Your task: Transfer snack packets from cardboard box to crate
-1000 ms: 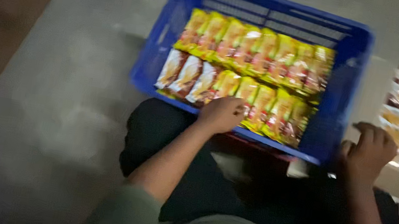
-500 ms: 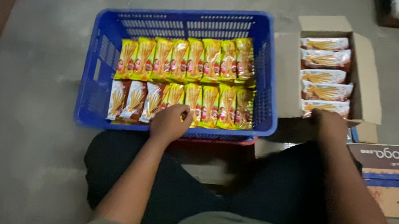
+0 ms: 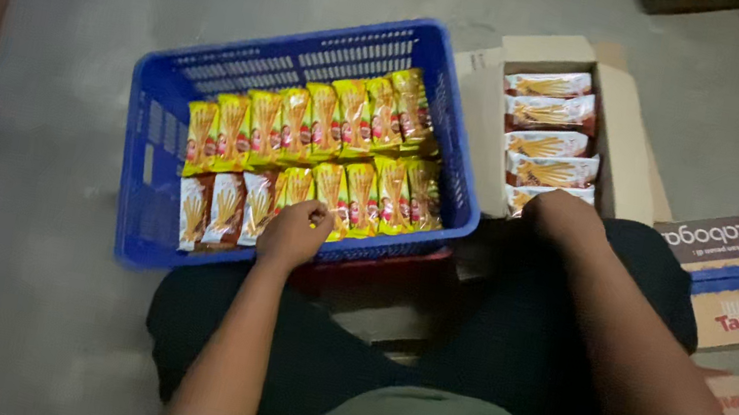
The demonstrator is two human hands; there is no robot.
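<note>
Two rows of yellow snack packets [image 3: 312, 163] are best kept upright in the blue crate [image 3: 139, 209]: the near row is steadied by the curled left hand [image 3: 293, 235], while the right hand [image 3: 557, 209], its grip unclear, is reached into the cardboard box [image 3: 621, 140] alongside.

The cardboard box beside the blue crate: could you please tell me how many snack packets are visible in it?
5 packets show in the open cardboard box, stacked in one column from far end to near end. The right hand covers the nearest end, so more may be hidden.
</note>
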